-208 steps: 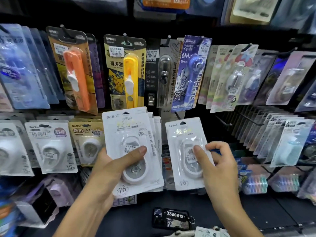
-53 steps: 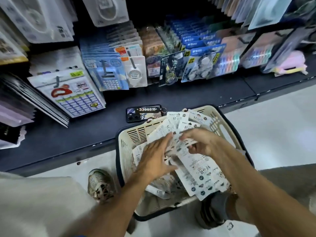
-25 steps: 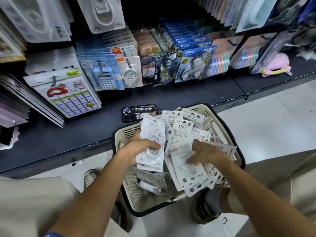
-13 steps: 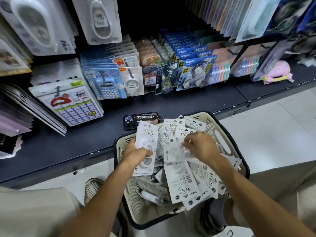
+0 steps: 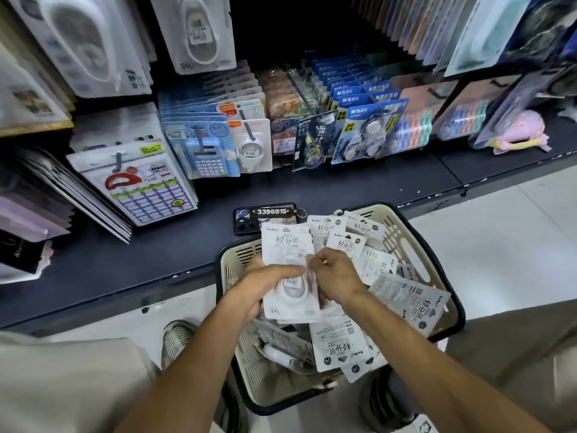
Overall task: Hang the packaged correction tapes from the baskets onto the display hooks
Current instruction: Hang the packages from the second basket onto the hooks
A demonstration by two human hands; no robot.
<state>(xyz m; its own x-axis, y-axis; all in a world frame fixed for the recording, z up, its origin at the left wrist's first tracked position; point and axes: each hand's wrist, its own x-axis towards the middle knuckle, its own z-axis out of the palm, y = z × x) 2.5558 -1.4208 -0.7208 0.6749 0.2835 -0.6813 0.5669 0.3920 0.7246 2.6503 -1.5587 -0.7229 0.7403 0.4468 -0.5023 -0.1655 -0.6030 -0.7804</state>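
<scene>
Stationery racks rose behind a dark shelf (image 5: pixel 125 264), and at its front edge a cream basket (image 5: pixel 406 245) sat on the pale floor. Over it, the left hand (image 5: pixel 259 289) had its fingers curled round a small stack of packaged correction tapes (image 5: pixel 288 260), thumb laid across the front. The stack stood upright, long axis pointing up toward the racks, hang-hole end uppermost. The right hand (image 5: pixel 335 276) touched the stack's right edge, its fingers pinching there; whether they held a separate pack could not be told. More loose packs (image 5: pixel 409 295) lay jumbled in the basket below and to the right. A phone (image 5: pixel 249 221) lay on the shelf just beyond. Matching packs (image 5: pixel 199 32) hung overhead, so the hooks probably lay up and ahead of the left hand.
</scene>
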